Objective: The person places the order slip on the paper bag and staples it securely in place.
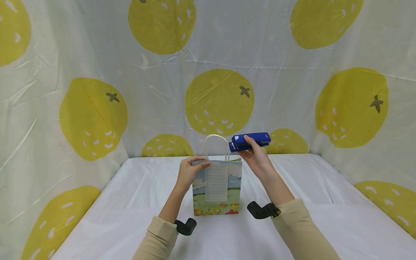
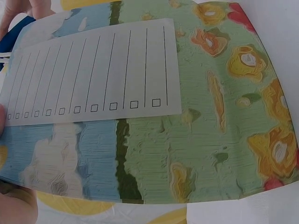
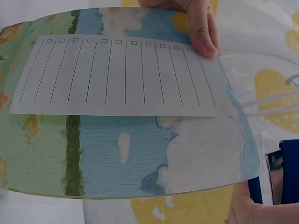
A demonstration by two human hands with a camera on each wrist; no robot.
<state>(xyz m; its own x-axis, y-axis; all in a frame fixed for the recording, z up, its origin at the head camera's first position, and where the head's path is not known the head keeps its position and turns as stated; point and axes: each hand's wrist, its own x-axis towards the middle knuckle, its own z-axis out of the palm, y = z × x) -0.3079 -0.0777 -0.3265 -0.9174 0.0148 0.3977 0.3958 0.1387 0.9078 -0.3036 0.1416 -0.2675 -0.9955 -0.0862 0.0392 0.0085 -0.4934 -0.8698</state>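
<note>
Bag (image 1: 232, 184) w/ top in L grip (image 1: 189, 171), stapler (image 1: 250, 141) in R grip (image 1: 258, 159)

In the middle of the head view, the paper bag (image 1: 234, 196) carries a painterly landscape: blue sky with white clouds at the top, a dark green strip, a pale green meadow, then yellow, orange and red flowers at the bottom. Its handle (image 1: 216, 135) is white. The list (image 1: 216, 184) on its front is white with thin black lines and small black-outlined squares. Right of centre, the stapler (image 1: 261, 137) is deep blue with a silvery part. Both sleeves (image 1: 302, 227) are plain beige, lower in the frame. The table (image 1: 146, 184) is white; the whitish curtain (image 1: 156, 94) behind bears big yellow lemons with white flecks.
</note>
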